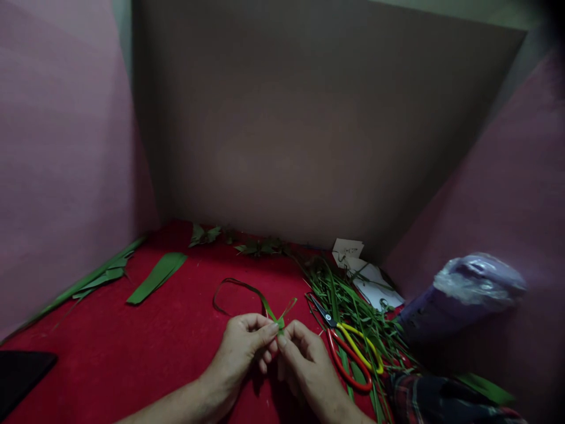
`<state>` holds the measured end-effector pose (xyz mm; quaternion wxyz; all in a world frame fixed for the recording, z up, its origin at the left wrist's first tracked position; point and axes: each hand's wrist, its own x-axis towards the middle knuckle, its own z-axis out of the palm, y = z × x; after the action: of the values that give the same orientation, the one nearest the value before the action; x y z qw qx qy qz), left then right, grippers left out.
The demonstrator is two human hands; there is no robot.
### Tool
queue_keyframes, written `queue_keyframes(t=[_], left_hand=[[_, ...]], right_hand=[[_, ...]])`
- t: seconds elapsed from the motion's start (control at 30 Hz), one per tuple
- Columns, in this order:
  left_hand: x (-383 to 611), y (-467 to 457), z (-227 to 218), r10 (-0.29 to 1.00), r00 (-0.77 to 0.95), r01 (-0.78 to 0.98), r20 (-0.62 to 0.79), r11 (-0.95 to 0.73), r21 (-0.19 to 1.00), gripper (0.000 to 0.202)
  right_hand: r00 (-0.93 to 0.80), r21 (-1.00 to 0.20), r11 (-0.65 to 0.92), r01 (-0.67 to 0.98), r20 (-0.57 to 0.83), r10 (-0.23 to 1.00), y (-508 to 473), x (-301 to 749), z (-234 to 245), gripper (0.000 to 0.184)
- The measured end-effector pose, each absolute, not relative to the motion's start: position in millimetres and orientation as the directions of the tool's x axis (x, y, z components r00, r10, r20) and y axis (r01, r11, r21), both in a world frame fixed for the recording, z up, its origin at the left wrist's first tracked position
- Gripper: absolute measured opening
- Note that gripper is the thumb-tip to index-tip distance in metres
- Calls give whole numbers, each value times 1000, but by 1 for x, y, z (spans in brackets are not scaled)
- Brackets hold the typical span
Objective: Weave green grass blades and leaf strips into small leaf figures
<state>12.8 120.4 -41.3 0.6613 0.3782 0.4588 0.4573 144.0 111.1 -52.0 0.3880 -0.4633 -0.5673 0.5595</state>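
Both hands meet at the front middle of the red surface (176, 341). Between their fingertips is a green leaf strip (281, 323) bent into a small knot or fold. My left hand (242, 347) pinches it from the left with thumb and forefinger, and my right hand (304, 359) pinches it from the right. A long tail of the strip curves away to the left behind the fingers, and a short end sticks up to the right. Scissors (338, 330) with one red and one yellow handle lie just right of my right hand, blades slightly apart.
A pile of green leaf scraps (353, 300) lies behind the scissors, beside white paper pieces (373, 282). A purple roll in clear plastic (477, 282) stands at right. Wide leaf pieces (159, 277) lie at left. Folded leaf shapes (260, 246) line the back wall. A dark flat object (24, 377) sits front left.
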Motion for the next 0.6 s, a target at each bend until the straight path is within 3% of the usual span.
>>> queue_keyframes(t=[0.23, 0.4, 0.6], left_hand=[[9, 126, -42, 964, 114, -383, -240, 266, 885, 25], [0, 134, -35, 971, 3, -417, -237, 217, 883, 23], [-7, 141, -28, 979, -51, -432, -200, 159, 888, 23]], right_hand=[[-274, -995, -99, 3, -96, 957, 111, 145, -45, 31], [-363, -976, -200, -80, -159, 918, 113, 145, -47, 33], [-470, -950, -305, -65, -240, 850, 114, 148, -42, 35]])
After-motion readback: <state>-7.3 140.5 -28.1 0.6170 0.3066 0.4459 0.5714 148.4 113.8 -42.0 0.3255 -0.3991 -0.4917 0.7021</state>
